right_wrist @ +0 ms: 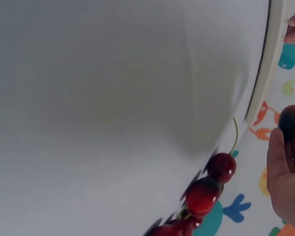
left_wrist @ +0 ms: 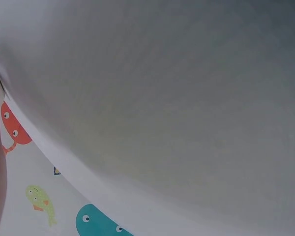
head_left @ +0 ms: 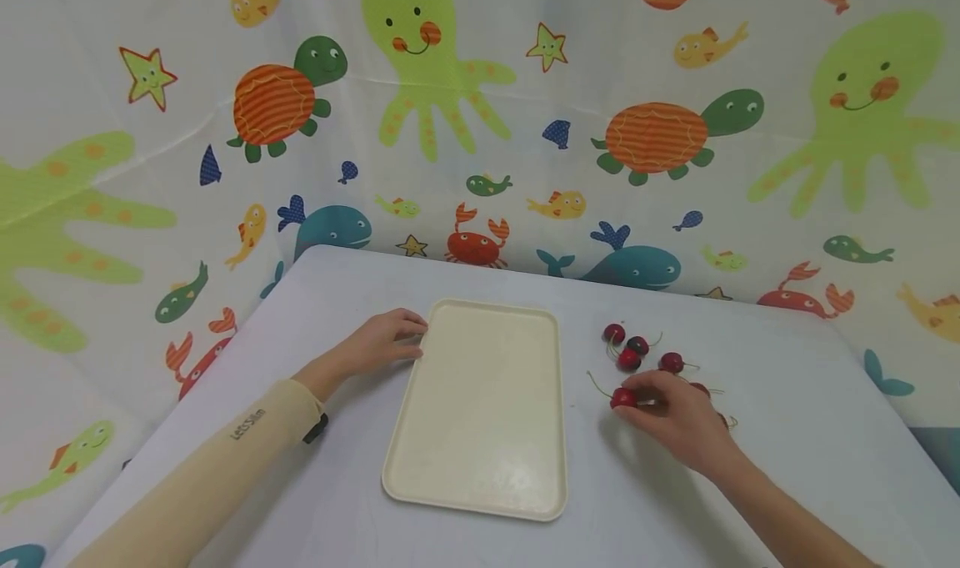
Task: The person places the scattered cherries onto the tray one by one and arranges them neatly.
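Between the thumb and fingertips of my right hand (head_left: 678, 418) is a dark red cherry (head_left: 623, 398), its thin stem pointing up and left. The right wrist view also shows this cherry (right_wrist: 290, 122) pinched at the fingertips, raised off the table. Several more cherries (head_left: 628, 359) with stems lie on the cloth just beyond and beside that hand, some partly hidden behind it. Left of them lies a cream rectangular tray (head_left: 487, 401) with a low rim. My left hand (head_left: 381, 343) rests beside the tray, its extended fingertips touching the left rim near the far corner.
A white cloth covers the table (head_left: 330, 476). Behind it hangs a curtain (head_left: 495, 92) printed with sea animals, meeting the table's far edge. A beige sleeve (head_left: 217, 468) covers my left forearm, with a dark band near the wrist.
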Available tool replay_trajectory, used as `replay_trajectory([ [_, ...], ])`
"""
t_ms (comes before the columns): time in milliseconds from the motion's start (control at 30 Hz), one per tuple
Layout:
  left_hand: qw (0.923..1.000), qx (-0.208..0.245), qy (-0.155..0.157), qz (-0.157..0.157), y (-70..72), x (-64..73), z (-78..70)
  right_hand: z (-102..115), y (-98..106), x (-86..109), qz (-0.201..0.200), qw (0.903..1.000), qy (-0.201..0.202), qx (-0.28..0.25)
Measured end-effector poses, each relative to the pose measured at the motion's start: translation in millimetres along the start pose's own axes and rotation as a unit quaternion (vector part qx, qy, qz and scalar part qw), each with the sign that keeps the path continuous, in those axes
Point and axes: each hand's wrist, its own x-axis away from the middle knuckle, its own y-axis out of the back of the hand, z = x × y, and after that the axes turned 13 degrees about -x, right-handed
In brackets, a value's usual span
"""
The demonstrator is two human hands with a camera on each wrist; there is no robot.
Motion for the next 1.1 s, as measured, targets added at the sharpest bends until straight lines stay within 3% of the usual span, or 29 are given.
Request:
replay_trajectory([
  [300,0.9999,0.001,0.011,0.004,0.1,0.5,-1.6,10.4,-10.7,-7.3,-0.009,0.9991,-0.036,-0.021],
  [733,0.9999,0.009,0.005,0.006,1.7,1.7,-1.6,22.5,-25.1,-20.3,-0.015,0.9941,-0.078,-0.074],
  [1100,1.0000,0.004,-0.009,-0.001,0.2,0.6,3.3,32.8,-31.6,-28.8,-0.033,0.9889,-0.115,-0.089],
])
